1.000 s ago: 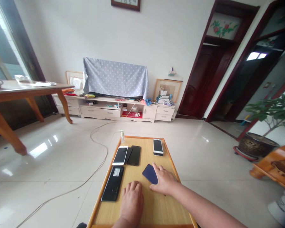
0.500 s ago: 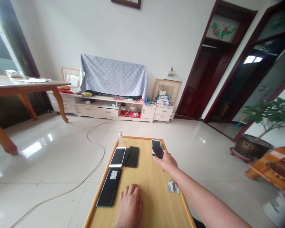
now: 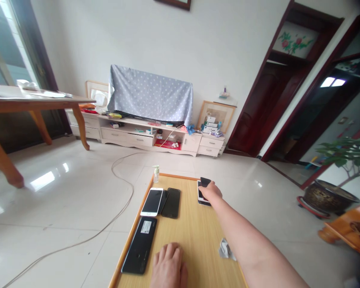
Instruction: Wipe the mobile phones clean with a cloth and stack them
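Observation:
My right hand reaches to the far right corner of the wooden tabletop and grips a dark phone. Just under that hand lies a white-edged phone, partly covered, on what looks like another dark device. My left hand rests palm down near the front, fingers stretched out and holding nothing. To its left is a large black phone with a white label. Farther back, a white phone with a dark screen overlaps a dark phone, beside a black phone.
A crumpled grey cloth lies at the table's right edge, close to my right forearm. At the far left corner stands a small pump bottle. A cable runs over the floor. Beyond is a low cabinet; a potted plant stands right.
My right hand has moved a little farther over the white-edged phone, and the dark phone in it now sits nearer the far edge. The view has shifted slightly. My left hand stays on the table.

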Motion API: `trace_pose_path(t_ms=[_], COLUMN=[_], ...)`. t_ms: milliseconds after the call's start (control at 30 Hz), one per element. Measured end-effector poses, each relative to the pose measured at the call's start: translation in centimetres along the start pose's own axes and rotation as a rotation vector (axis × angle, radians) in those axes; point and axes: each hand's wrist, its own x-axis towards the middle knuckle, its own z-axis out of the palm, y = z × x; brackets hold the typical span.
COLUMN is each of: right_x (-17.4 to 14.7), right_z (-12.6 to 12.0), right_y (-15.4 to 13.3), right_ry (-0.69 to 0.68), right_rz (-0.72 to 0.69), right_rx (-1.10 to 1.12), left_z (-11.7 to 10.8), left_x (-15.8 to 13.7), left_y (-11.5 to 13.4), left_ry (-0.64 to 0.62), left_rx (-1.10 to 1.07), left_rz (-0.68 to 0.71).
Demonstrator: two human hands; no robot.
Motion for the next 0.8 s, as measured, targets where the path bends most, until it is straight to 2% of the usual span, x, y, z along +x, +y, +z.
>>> trace_pose_path(t_ms=[200, 467, 633, 800], right_x=[1.2, 1.2, 1.1, 0.3], right_z=[1.8, 3.3, 3.3, 2.4], right_y=[-1.0, -1.2, -1.1, -0.8], right_ry=[-0.004, -0.017, -0.016, 0.031], right_rz=[0.011, 0.006, -0.027, -0.142], right_rx=[-0.021, -0.033, -0.037, -0.027], left_z=[-0.2, -0.3, -1.1, -1.0], left_x=[0.5, 0.6, 0.5, 0.2], left_y=[-0.6, -0.7, 0.0, -0.1], left_ry=[-0.048, -0.063, -0.056, -0.034], left_rx=[-0.015, -0.04, -0.043, -0.059], left_rz=[-0.005, -0.017, -0.038, -0.023])
